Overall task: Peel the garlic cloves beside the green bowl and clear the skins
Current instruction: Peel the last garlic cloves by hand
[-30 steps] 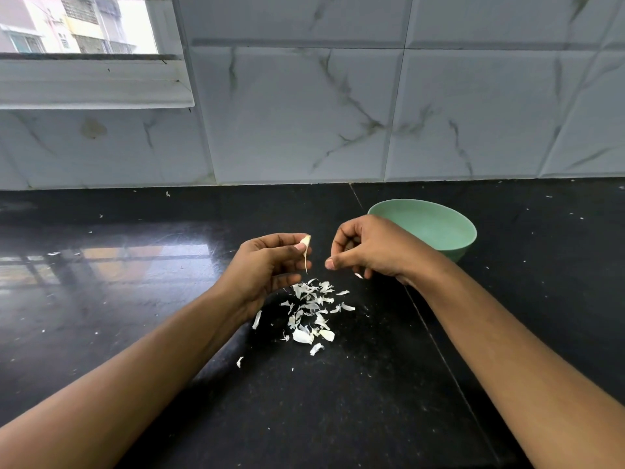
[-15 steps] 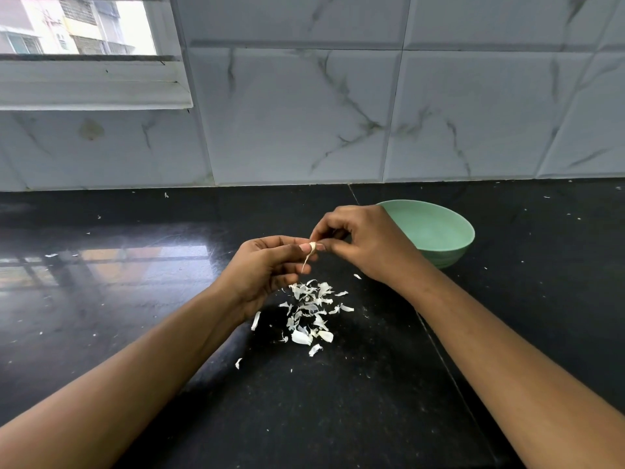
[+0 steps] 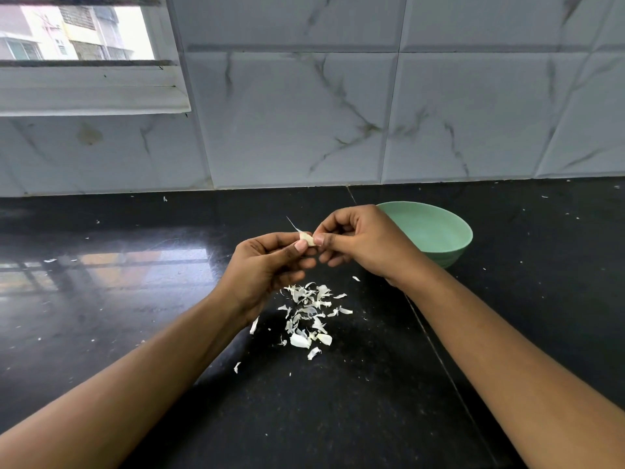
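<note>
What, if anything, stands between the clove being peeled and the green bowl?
Only the right hand that pinches the clove: it sits between clove and bowl, covering the bowl's left rim in this view. No other object is in that gap. The skins lie on the counter nearer the person, off that path.

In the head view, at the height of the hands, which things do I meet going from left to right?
left hand → garlic clove → right hand → green bowl
</note>
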